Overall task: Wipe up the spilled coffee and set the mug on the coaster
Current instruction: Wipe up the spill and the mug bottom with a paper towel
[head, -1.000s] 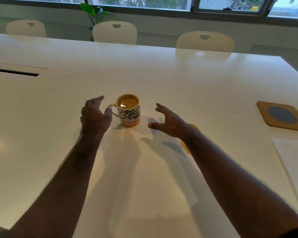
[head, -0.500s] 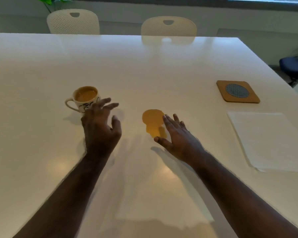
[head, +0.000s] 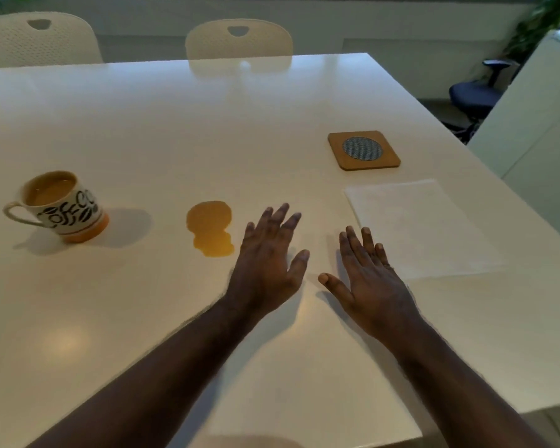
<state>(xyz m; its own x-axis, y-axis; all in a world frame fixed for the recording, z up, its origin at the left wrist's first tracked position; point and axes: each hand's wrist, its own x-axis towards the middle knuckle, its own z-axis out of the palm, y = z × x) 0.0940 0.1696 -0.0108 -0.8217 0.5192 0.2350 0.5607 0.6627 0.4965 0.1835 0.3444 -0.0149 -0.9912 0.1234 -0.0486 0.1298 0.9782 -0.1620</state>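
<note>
A white mug (head: pixel 62 206) with black lettering and an orange base stands upright at the left of the white table (head: pixel 175 124), holding coffee. A brown coffee puddle (head: pixel 210 228) lies to its right. My left hand (head: pixel 267 257) hovers open just right of the puddle, fingers spread. My right hand (head: pixel 369 279) is open beside it, its fingertips close to the near-left corner of a white paper napkin (head: pixel 417 227). Behind the napkin lies a square cork coaster (head: pixel 363 150) with a grey round centre. Neither hand holds anything.
Two white chairs (head: pixel 238 38) stand at the table's far edge. The table's right edge runs close past the napkin. A dark office chair (head: pixel 476 92) and a white counter (head: pixel 537 124) stand beyond it, with a plant in the far right corner.
Both hands have moved right, away from the mug and past the puddle, toward the napkin. The view has turned right, so the mug now sits at the far left.
</note>
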